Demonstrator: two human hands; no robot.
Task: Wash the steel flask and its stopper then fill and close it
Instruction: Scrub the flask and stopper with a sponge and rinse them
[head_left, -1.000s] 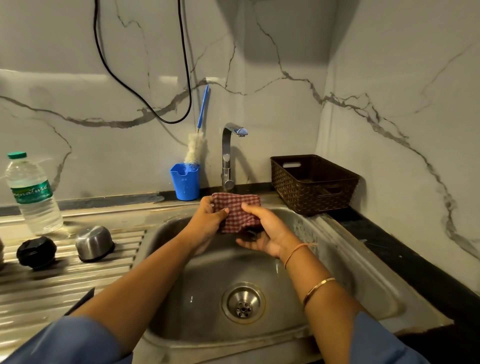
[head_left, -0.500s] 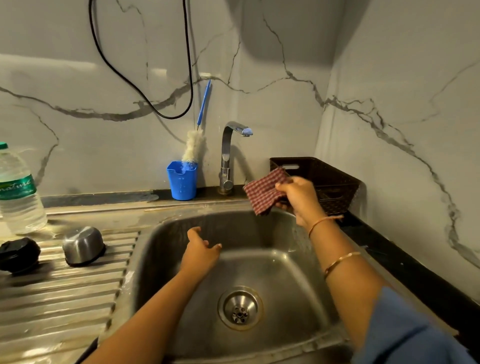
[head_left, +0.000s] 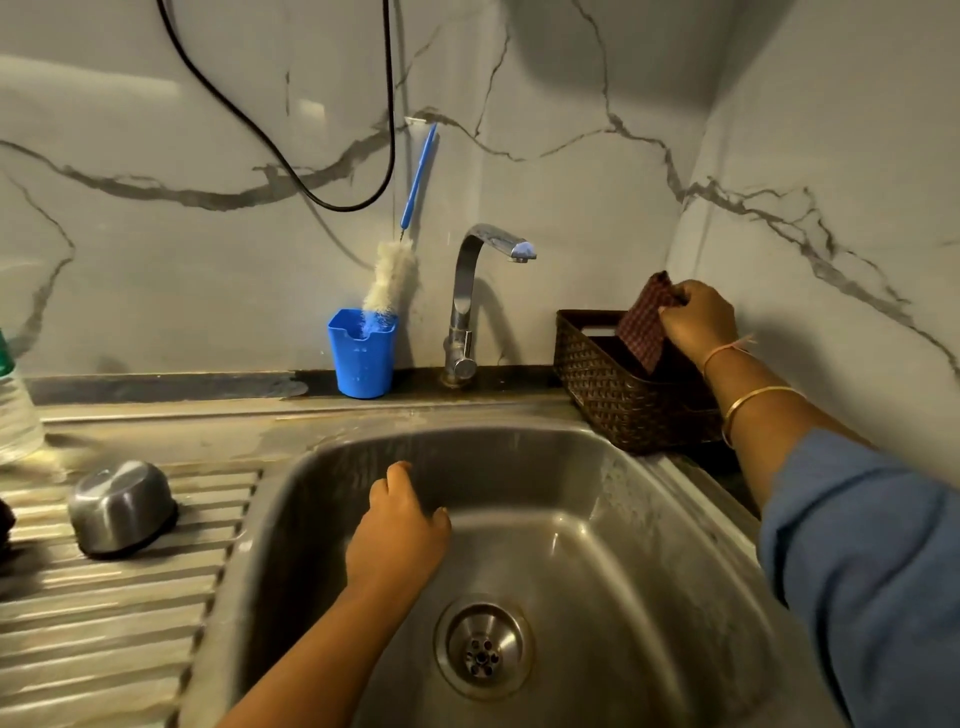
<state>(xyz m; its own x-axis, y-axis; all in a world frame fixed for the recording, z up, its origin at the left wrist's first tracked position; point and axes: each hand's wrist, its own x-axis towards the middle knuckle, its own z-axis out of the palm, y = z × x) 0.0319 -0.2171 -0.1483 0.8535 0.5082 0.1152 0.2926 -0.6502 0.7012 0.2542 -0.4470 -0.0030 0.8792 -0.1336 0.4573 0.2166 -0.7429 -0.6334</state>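
Observation:
My right hand (head_left: 698, 319) pinches a red checked cloth (head_left: 644, 327) over the dark woven basket (head_left: 613, 400) at the back right; the cloth's lower end hangs inside the basket. My left hand (head_left: 400, 530) hovers over the steel sink basin (head_left: 597, 545), fingers loosely curled and holding nothing. A steel cap (head_left: 122, 506) lies upside down on the ribbed drainboard (head_left: 104, 623) at left. At the left edge a sliver of the black stopper (head_left: 5, 519) shows. The flask body is out of view.
A tap (head_left: 475, 291) stands behind the basin, no water running. A blue cup (head_left: 362, 353) holding a bottle brush (head_left: 392, 280) sits to its left. A plastic water bottle (head_left: 13, 410) is at the far left. A black cable (head_left: 311, 182) hangs on the wall.
Both hands held the cloth over the sink. My right hand then carried it right and up to the basket, while my left hand let go and stayed over the basin.

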